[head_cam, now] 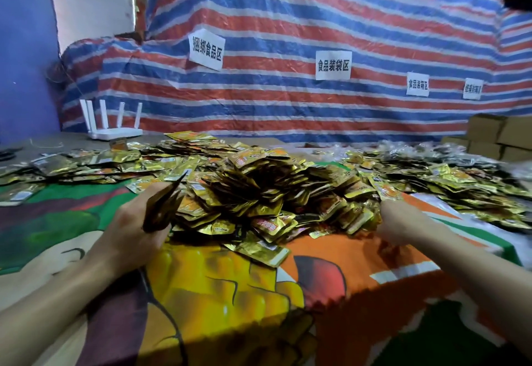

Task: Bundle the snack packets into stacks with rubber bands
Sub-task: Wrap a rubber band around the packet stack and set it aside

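In the left hand [135, 230], fingers curled tight round a thin stack of snack packets [164, 206], held on edge at 8 o'clock of the heap. With the right hand [395, 221], reaching into the heap's 4 o'clock edge; fingertips buried among the foil, so cannot tell whether spread or gripping. Between the two, a loose pile of gold packets [259, 187], spilling out to 9 and 3 o'clock across a cartoon-print cloth [230, 293]. At 2 o'clock, blurred clear bags [408, 148], contents hard to make out. Beyond, at 10 o'clock, a white router [112, 128] with antennas up; at 3 o'clock, cardboard boxes [495, 138], cut off by the frame edge. Behind everything, at 12 o'clock, a striped tarp [288, 112] bearing paper labels [206, 49].
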### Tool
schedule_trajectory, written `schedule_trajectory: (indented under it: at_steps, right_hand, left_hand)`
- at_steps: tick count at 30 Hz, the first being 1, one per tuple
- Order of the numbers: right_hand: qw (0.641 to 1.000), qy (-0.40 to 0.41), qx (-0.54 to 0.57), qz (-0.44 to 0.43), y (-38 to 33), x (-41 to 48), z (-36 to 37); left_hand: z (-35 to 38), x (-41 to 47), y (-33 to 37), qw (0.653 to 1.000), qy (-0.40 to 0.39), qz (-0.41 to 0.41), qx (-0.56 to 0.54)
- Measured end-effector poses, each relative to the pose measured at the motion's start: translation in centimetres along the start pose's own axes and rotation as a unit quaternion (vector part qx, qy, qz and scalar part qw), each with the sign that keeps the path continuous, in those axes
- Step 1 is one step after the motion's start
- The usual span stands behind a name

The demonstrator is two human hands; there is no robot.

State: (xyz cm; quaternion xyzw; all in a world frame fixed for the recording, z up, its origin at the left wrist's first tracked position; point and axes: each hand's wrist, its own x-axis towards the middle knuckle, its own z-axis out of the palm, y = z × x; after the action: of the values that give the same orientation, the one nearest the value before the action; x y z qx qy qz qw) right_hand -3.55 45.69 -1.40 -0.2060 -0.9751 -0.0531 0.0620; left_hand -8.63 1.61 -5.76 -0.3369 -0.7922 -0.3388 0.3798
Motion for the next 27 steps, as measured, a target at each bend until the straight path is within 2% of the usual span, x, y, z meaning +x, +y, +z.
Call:
schedule_trajectory:
  at_steps: [3, 6, 12, 15, 19, 22, 27]
  right_hand:
    - [1.000, 0.003, 0.018, 0.012, -0.2, -0.4, 0.4]
    - [0.998, 0.056, 0.032, 0.010, -0.4, -0.6, 0.8]
    - [0.990, 0.118, 0.071, 0.036, -0.2, -0.9, 0.5]
    - [0.987, 0.135, 0.077, 0.046, -0.1, -0.9, -0.5]
    - [0.976, 0.192, 0.086, 0.051, -0.7, -1.1, -2.2]
    - [0.965, 0.236, 0.109, 0.027, -2.7, -1.2, -3.5]
    - [0.933, 0.265, 0.223, -0.095, -10.2, -2.3, -4.4]
  left_hand:
    - [0.6, 0.8, 1.0, 1.000, 0.005, -0.020, -0.011]
    - [1.2, 1.6, 1.4, 0.995, 0.038, -0.089, -0.020]
    - [1.8, 1.2, 0.4, 0.988, 0.054, -0.138, -0.033]
    - [1.4, 0.9, -0.8, 0.983, 0.036, -0.177, -0.018]
    - [0.5, 1.5, -0.9, 0.972, 0.076, -0.214, -0.065]
    - [-0.1, 2.2, -0.9, 0.915, 0.115, -0.312, -0.229]
    - [-2.0, 2.6, -1.5, 0.859, 0.094, -0.343, -0.369]
